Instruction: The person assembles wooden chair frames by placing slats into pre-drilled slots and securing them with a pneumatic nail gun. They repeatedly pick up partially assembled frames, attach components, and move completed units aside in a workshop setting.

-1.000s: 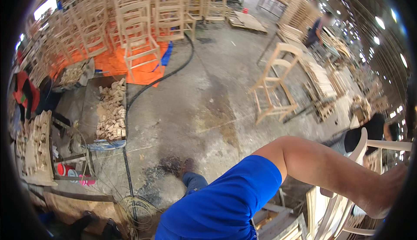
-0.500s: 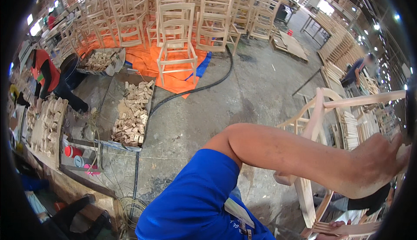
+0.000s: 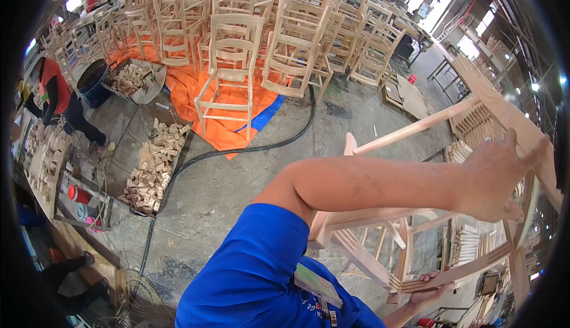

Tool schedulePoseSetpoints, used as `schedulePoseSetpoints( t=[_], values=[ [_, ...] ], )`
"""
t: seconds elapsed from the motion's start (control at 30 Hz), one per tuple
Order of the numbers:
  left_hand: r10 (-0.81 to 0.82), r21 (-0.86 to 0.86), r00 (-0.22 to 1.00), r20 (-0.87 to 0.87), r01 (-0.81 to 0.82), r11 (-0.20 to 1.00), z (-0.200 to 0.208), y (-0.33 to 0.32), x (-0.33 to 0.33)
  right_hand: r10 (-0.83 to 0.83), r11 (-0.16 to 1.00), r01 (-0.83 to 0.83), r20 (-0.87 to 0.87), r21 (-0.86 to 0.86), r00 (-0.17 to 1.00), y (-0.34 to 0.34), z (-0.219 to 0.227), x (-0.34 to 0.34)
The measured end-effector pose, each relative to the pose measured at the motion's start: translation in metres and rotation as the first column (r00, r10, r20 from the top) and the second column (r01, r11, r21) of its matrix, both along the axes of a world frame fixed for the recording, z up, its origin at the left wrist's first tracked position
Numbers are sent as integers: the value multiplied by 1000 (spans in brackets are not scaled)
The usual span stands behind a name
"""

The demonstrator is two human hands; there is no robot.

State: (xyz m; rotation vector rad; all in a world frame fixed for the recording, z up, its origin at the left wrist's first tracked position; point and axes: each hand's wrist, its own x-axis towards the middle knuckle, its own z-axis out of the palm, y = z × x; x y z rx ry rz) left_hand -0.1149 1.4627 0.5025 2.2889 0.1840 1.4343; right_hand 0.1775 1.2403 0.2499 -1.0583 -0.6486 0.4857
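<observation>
in the head view, a bare pale-wood chair frame (image 3: 356, 218) is at the right of the scene, tilted, in front of the person and toward their right side; whether any part of it rests on a support cannot be told. the right hand (image 3: 426, 296) is wrapped round a curved rail (image 3: 475, 270) low on the frame, fingers over the top and palm beneath. the left hand (image 3: 490, 179) reaches across with spread fingers against a broad flat piece (image 3: 504, 111) higher up; whether it clasps that piece or merely steadies it, i cannot tell. to judge by its open build, the frame should be fairly light but awkward, its weight spread over long members, so one hand alone would likely let it swing. the wood looks stiff and will hardly flex; the bare surface looks smooth, perhaps a little slick if dusty. the thinner bars and the joints are probably the weak spots, and a knock could dent the wood. the thick uprights and sturdy rails seem the best holds, with the hands well apart, rather than a long bar (image 3: 415, 127) gripped at its free end. farther off, similar chairs (image 3: 228, 60) stand by an orange sheet (image 3: 222, 129) on the concrete floor (image 3: 237, 191).
</observation>
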Motion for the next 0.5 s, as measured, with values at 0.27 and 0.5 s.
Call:
schedulePoseSetpoints(
  t=[0.27,0.5],
  values=[
    [274,250,921,276,-344,905,17,230,50,184,983,-184,-133,15,974,248,-22,42],
    [138,300,908,395,-270,915,64,420,89,121,979,-154,-229,-135,966,460,-49,48]
  ],
)
